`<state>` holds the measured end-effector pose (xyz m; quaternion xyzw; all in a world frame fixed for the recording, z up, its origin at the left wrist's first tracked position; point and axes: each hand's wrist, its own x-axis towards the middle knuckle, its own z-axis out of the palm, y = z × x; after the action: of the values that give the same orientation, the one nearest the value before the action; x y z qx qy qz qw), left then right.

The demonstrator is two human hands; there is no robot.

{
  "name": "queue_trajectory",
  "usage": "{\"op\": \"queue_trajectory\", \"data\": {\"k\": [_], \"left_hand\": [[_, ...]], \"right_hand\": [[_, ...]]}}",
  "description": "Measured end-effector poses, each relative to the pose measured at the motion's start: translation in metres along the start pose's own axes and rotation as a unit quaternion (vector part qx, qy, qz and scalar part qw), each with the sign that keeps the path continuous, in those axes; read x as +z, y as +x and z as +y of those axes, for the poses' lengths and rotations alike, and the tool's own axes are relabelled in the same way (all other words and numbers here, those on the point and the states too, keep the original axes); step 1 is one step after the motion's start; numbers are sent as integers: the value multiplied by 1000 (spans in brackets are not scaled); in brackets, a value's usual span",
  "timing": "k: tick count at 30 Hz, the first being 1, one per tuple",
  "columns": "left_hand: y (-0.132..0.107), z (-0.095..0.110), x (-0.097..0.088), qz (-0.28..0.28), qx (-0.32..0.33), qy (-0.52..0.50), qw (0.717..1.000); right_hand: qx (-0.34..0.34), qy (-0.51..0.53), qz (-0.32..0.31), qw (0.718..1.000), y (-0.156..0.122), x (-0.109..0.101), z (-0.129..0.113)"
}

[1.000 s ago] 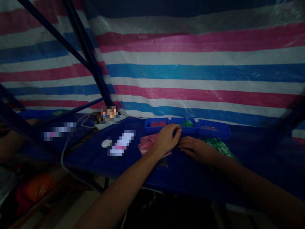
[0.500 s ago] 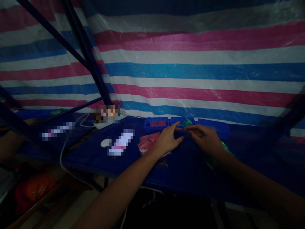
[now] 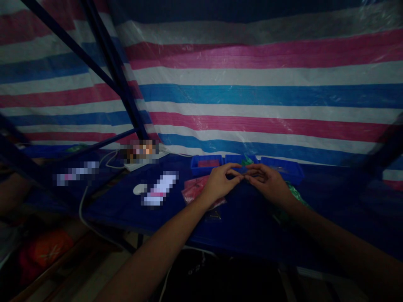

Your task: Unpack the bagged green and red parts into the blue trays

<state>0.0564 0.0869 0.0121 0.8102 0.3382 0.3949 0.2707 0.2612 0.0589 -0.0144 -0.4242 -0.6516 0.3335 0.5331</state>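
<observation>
My left hand (image 3: 221, 181) and my right hand (image 3: 269, 183) meet above the blue table, just in front of the small blue trays. Thumb and fingers of each hand are drawn together, the tips nearly touching. Whatever they pinch is too small and dim to make out. Pink plastic bags (image 3: 193, 189) lie beside my left wrist, and a small clear bag (image 3: 214, 215) with thin pieces in it rests below. Green plastic bags (image 3: 296, 193) show partly behind my right forearm. Green packets (image 3: 247, 160) sit in the middle tray (image 3: 231, 158).
The left tray (image 3: 206, 171) holds pink material; the right tray (image 3: 296, 170) stands beyond my right hand. Leftward are a blurred-out bright phone-like shape (image 3: 161, 188), a white round object (image 3: 140, 189) and a white power strip (image 3: 146, 160). Another person's arm (image 3: 9, 195) shows far left.
The fingers of my left hand, spread before, have closed and come to meet my right fingertips. My right hand has shifted only slightly.
</observation>
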Motion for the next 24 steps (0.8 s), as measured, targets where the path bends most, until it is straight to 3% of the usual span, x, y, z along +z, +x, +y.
{"op": "queue_trajectory", "data": {"k": [16,24], "left_hand": [[-1,4,2,-13,64,34,997],[0,0,2,-24,60,31,997]], "right_hand": [[9,13,-22,1000,-4,5,-4],[27,69,-31,997,-4,6,-6]]}}
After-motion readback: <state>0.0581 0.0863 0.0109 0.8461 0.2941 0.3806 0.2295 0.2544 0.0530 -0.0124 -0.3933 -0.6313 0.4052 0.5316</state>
